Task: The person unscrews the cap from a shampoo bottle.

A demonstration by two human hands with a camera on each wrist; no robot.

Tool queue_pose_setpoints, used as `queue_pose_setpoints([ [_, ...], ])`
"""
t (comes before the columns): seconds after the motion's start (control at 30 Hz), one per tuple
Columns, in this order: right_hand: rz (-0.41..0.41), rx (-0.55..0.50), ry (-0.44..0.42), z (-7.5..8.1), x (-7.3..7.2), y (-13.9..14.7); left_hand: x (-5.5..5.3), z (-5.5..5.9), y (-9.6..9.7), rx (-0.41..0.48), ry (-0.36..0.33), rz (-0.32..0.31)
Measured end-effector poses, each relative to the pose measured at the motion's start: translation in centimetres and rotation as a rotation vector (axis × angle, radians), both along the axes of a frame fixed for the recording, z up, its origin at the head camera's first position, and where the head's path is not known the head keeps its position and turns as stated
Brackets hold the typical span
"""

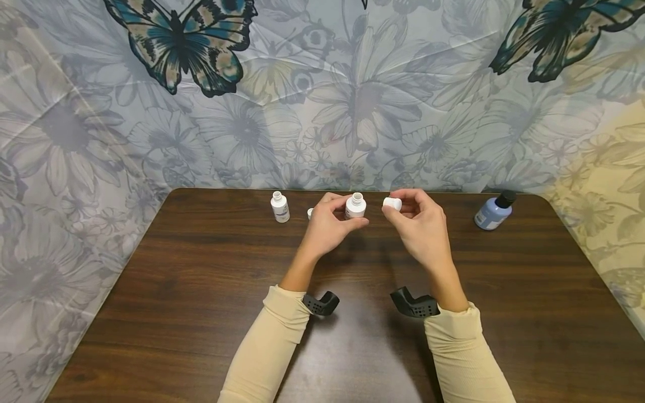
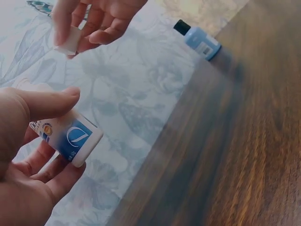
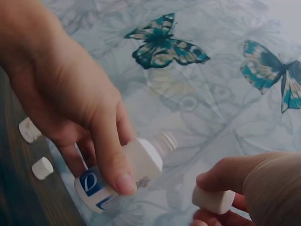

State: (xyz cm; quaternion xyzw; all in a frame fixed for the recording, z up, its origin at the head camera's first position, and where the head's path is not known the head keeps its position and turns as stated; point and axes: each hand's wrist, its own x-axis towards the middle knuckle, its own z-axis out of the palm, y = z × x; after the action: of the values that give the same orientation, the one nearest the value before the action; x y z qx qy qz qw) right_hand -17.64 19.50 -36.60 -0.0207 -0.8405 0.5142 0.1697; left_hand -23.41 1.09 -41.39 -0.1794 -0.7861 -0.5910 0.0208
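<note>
My left hand (image 1: pixel 327 226) grips a small white bottle (image 1: pixel 355 206) between thumb and fingers, its threaded neck uncapped. A blue label with a white emblem shows on this bottle (image 3: pixel 120 176) in the right wrist view. Just to the right, my right hand (image 1: pixel 422 226) pinches a white cap (image 1: pixel 392 204) between thumb and fingers, apart from the bottle's mouth. A second white bottle (image 1: pixel 280 207), also uncapped, stands on the table left of my left hand. Another white cap (image 3: pixel 43 168) lies beside it, mostly hidden behind the left hand in the head view.
A blue bottle with a black cap (image 1: pixel 494 211) stands tilted-looking at the right rear of the dark wooden table (image 1: pixel 191 313). Behind the table's back edge hangs a floral cloth (image 1: pixel 242 134) with large butterflies. Each wrist carries a black camera mount (image 1: pixel 415 304).
</note>
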Motion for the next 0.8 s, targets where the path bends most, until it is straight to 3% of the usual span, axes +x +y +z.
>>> queue_pose_setpoints([
  [0.27,0.042,0.031,-0.064,-0.5,-0.3,0.0,-0.4,-0.6,-0.3,-0.077,0.018,0.045],
  [0.5,0.029,0.143,-0.076,-0.9,-1.0,-0.1,-1.0,-1.0,-0.5,-0.148,0.026,0.093],
  [0.8,0.085,0.152,-0.175,-2.9,-3.7,0.5,-3.6,-1.1,0.0,-0.344,0.016,0.134],
])
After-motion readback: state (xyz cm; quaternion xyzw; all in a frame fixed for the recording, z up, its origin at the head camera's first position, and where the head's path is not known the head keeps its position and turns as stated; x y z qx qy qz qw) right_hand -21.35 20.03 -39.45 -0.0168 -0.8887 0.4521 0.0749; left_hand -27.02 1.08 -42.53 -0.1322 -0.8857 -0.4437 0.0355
